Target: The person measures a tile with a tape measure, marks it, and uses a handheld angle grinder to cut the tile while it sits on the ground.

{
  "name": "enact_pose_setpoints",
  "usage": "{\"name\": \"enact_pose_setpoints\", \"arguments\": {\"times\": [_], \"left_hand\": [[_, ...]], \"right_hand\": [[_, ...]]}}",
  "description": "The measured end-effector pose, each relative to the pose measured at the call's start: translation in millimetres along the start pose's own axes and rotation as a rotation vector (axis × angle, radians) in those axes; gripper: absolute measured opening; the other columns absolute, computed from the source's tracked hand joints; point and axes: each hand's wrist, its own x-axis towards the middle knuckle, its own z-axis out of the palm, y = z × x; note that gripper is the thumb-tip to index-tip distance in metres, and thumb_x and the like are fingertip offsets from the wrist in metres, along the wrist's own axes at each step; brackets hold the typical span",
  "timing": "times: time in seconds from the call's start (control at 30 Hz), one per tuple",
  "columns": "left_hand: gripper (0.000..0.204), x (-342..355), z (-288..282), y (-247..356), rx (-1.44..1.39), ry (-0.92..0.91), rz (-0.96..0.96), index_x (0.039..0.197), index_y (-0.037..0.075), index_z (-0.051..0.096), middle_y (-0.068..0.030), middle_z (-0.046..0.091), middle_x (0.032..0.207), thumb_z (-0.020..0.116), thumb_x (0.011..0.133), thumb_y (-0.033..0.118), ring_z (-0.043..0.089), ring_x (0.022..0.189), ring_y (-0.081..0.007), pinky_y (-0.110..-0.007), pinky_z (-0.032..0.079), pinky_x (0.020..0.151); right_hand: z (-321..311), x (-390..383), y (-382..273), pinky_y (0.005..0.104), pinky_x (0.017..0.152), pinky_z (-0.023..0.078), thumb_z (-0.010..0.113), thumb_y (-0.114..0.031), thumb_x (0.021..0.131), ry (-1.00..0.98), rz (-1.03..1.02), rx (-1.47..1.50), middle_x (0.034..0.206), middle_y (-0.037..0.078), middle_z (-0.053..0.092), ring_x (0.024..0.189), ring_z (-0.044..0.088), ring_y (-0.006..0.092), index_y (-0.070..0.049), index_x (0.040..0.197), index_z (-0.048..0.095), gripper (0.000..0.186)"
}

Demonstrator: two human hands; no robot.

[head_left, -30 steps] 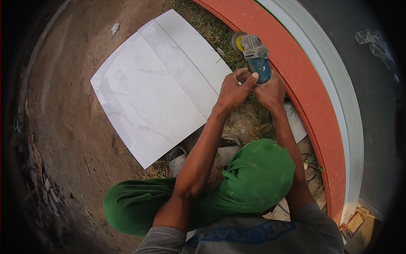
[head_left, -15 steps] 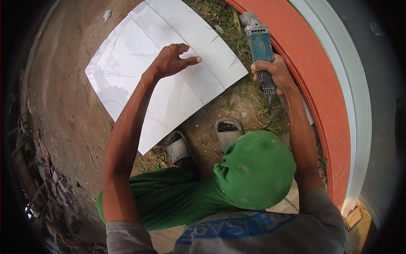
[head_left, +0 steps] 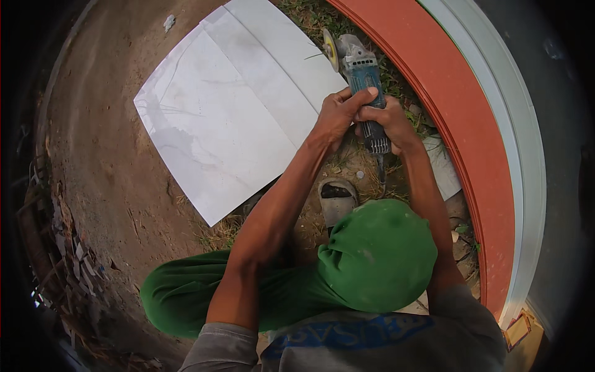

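Observation:
An angle grinder (head_left: 364,77) with a teal body, a black rear grip and a grey metal head is held between both hands, its head pointing away from me. A yellowish disc (head_left: 331,51) sits on the left side of that head. My left hand (head_left: 342,113) is wrapped round the body from the left, thumb lying on top. From the right, my right hand (head_left: 392,122) grips the rear part. Just left of the hands lies a large white panel (head_left: 217,111), with crease or seam lines and greyish smudges. The grinder's right corner of the panel is partly covered by my left hand.
A raised red-painted edge (head_left: 458,93) curves along the right, with a pale strip (head_left: 524,136) beyond it. A broken tile piece (head_left: 441,166) lies by my right forearm. Brown soil (head_left: 105,124) spreads leftward, with scrap debris (head_left: 74,266) at the lower left. My sandal (head_left: 338,208) stands near the panel.
My left hand has come from above the panel rightward onto the grinder and closed round it. The grinder has shifted slightly left and nearer, held by my right hand throughout.

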Motion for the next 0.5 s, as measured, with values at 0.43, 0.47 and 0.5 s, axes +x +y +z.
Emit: {"name": "enact_pose_setpoints", "arguments": {"times": [0.43,0.47,0.5], "left_hand": [[0.131,15.7,-136.4,63.9,1.204,0.213,0.291,0.147,-0.019,0.047,-0.0377,0.056,0.143,0.090,0.070,0.078,0.054,0.142,-0.0486,-0.054,0.047,0.118],[0.124,15.0,-168.1,73.1,1.334,0.268,0.410,0.136,-0.017,0.055,-0.0340,0.060,0.133,0.096,0.064,0.075,0.056,0.137,-0.0485,-0.055,0.050,0.114],[0.132,18.3,-195.2,87.7,1.546,0.223,0.267,0.144,-0.017,0.049,-0.0388,0.055,0.142,0.094,0.064,0.078,0.045,0.147,-0.0524,-0.057,0.045,0.119]], "right_hand": [[-14.2,24.1,-8.9,0.0319,0.062,0.052,0.084,-0.011,0.072,0.255,-0.066,-0.445,0.083,0.005,0.068,0.067,0.062,0.0133,0.000,0.101,0.069,0.034],[-11.9,24.9,-11.0,0.0327,0.060,0.051,0.084,-0.011,0.072,0.249,-0.032,-0.486,0.082,0.005,0.068,0.065,0.062,0.0139,-0.001,0.100,0.069,0.034],[-11.1,25.3,-13.8,0.0330,0.059,0.051,0.084,-0.012,0.072,0.228,-0.051,-0.494,0.081,0.006,0.067,0.065,0.062,0.0141,-0.001,0.099,0.068,0.033]]}}
